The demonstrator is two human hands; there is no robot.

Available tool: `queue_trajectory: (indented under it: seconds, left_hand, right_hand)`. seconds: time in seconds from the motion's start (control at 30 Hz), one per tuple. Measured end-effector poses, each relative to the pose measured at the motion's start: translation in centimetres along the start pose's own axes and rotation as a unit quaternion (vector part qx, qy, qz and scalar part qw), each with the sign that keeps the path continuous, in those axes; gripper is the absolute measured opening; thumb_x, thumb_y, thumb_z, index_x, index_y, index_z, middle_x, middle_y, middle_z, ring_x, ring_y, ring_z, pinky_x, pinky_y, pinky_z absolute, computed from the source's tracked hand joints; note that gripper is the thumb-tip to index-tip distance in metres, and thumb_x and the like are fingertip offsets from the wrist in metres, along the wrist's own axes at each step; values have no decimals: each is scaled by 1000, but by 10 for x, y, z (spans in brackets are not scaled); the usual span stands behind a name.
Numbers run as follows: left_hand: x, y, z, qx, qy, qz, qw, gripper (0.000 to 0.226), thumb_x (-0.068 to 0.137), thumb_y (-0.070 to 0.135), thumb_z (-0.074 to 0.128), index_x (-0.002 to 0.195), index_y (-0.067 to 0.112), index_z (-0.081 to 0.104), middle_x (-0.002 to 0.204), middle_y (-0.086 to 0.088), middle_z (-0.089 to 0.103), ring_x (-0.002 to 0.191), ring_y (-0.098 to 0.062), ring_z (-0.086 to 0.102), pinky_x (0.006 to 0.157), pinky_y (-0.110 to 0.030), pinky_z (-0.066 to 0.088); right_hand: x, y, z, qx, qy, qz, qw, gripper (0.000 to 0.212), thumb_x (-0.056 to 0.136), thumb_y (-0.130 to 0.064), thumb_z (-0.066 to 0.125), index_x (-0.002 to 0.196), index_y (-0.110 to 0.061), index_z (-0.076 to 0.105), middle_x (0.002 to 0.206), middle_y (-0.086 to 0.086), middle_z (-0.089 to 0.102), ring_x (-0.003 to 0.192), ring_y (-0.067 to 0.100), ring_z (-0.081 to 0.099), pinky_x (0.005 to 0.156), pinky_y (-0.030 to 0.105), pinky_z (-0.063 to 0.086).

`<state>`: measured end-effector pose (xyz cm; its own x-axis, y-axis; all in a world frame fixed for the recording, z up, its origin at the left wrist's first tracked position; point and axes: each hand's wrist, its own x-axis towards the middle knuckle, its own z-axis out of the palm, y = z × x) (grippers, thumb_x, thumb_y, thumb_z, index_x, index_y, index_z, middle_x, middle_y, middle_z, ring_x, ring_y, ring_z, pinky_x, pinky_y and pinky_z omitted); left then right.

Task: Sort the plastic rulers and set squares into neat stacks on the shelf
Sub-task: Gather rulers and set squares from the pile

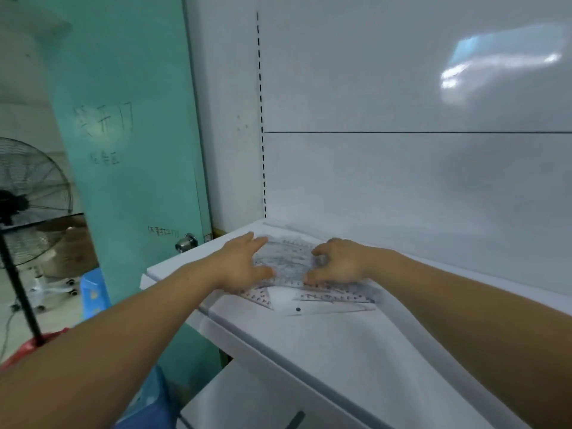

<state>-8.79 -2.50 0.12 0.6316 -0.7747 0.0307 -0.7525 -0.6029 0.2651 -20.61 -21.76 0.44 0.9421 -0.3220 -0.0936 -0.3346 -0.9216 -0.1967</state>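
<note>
two hands [244, 264] [339, 263], one ruler pile [291, 260], one shelf [309, 351]

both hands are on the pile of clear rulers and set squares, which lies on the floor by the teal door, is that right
Not quite. The pile of clear rulers and set squares lies on the white shelf, not on the floor; the head view shows it. The rest holds: the left hand and the right hand are both on it, by the teal door.
</note>
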Motion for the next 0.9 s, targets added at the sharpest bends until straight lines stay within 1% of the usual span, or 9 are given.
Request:
queue_trajectory:
  seconds: [0.07,0.17,0.27,0.33,0.4,0.5,0.63,0.8,0.9]
  left_hand:
    - [12,-2,3,6,-36,13,999,76,88,57,50,150,25,18,158,1,13,144,-19,17,115,-32,16]
    - [24,-8,3,-18,-13,36,999,63,87,53,55,141,25,40,149,2,36,131,-19,41,106,-32,32]
    - [31,-19,-2,-6,7,77,997,52,86,53,56,132,29,50,139,3,49,117,-17,51,97,-31,41]
    - [31,-26,-5,1,-13,103,995,58,83,58,57,133,30,48,140,6,47,118,-15,50,95,-29,40]
    - [28,-33,-7,14,-33,126,991,63,82,56,60,137,29,44,143,8,43,123,-14,47,98,-27,36]
    - [25,-38,-10,52,-17,169,984,56,87,48,58,138,27,45,142,6,44,125,-14,45,99,-25,33]
    - [19,-40,-14,82,13,215,973,48,90,44,54,134,24,50,137,2,50,121,-18,47,97,-27,35]
    - [10,-49,-15,60,28,232,970,43,90,41,55,129,21,56,126,1,59,111,-16,52,88,-24,38]
    - [4,-57,-17,41,28,227,973,42,89,38,58,126,19,58,123,1,59,109,-15,52,89,-24,38]
  right_hand:
    - [9,-1,-4,8,21,-20,1000,72,79,-62,60,139,-25,43,144,4,36,131,25,38,102,33,34]
    - [14,-4,-9,5,23,-47,999,54,81,-53,63,129,-29,54,134,1,44,124,20,44,100,32,38]
    - [12,-6,-11,65,6,-30,997,65,79,-55,65,136,-33,45,141,-4,43,126,17,44,105,36,37]
    - [10,-6,-9,86,22,22,996,71,84,-54,60,145,-30,33,149,-2,37,133,19,38,109,36,33]
    - [8,-7,-5,28,35,81,996,70,89,-51,52,148,-23,28,152,2,33,137,23,35,109,34,29]
    - [4,-15,-3,0,72,126,989,59,92,-43,52,143,-17,39,143,5,45,126,23,46,102,31,35]
    - [-2,-28,3,-29,103,158,982,41,93,-35,50,131,-18,55,134,5,52,121,23,49,98,30,37]
    - [-13,-33,11,-9,107,182,978,38,92,-36,53,124,-15,56,127,6,54,112,23,52,89,28,40]
    - [-17,-35,14,-14,121,183,976,34,94,-36,52,119,-13,56,121,6,57,101,21,52,84,27,40]
